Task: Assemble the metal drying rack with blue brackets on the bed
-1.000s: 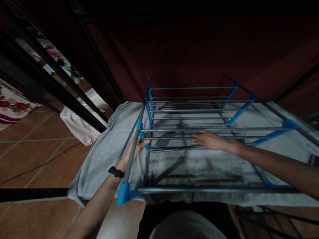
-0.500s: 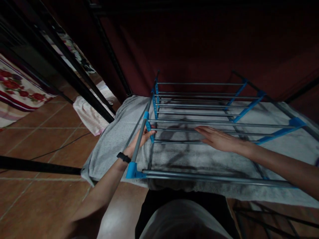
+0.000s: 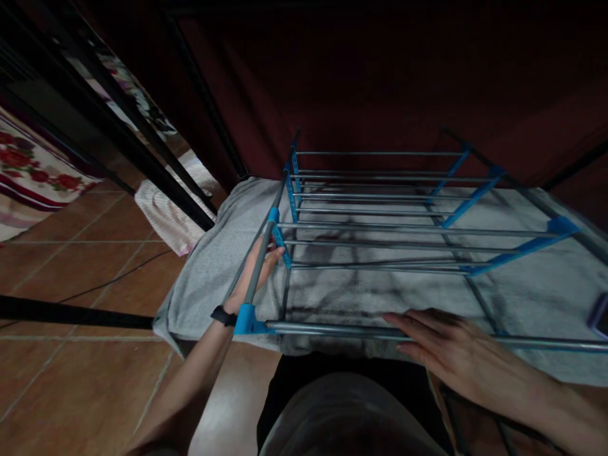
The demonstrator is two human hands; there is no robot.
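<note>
A shoe rack [image 3: 361,229] of thin grey metal tubes with blue plastic brackets lies on a grey blanket [image 3: 204,278]. My left hand [image 3: 262,263], with a dark band at the wrist, reaches past the left side tube. Its thumb rests at the lower end of a blue bracket [image 3: 281,244], and its other fingers are partly hidden behind the rack. Over the nearest tube [image 3: 332,330] lies my right hand [image 3: 441,342], palm down, its fingers stretched out and pointing left; whether it presses on the tube I cannot tell.
A dark red panel [image 3: 380,82] rises behind the rack. Black metal posts [image 3: 118,136] stand at the left, near a striped cloth [image 3: 171,209] and a floral cloth [image 3: 38,168]. A dark cable [image 3: 114,278] crosses the tiled floor. At the right edge lies a dark-edged object [image 3: 599,315].
My right hand has come back from the middle tubes to the nearest tube. My left hand stays by the left bracket, its thumb slightly further left. The view has shifted a little.
</note>
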